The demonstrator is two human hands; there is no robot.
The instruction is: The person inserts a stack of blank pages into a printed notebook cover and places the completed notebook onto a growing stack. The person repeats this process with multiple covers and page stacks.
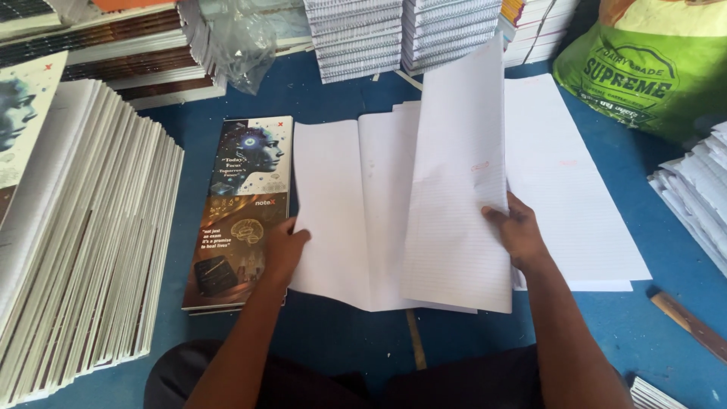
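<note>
A large gathering of white ruled sheets (356,212) lies open on the blue floor in front of me. My right hand (517,231) grips one ruled sheet (458,189) by its right edge and holds it lifted and tilted over the pile. More flat ruled sheets (575,197) lie under and to the right of it. My left hand (284,250) presses on the left edge of the white sheets, next to a long printed cover strip (242,212) with dark pictures of a face and a brain.
A leaning stack of bound notebooks (83,242) fills the left side. More stacks (401,34) stand at the back, a green sack (644,68) at the back right, paper piles (697,189) at the right edge, and a wooden strip (689,326) lies lower right.
</note>
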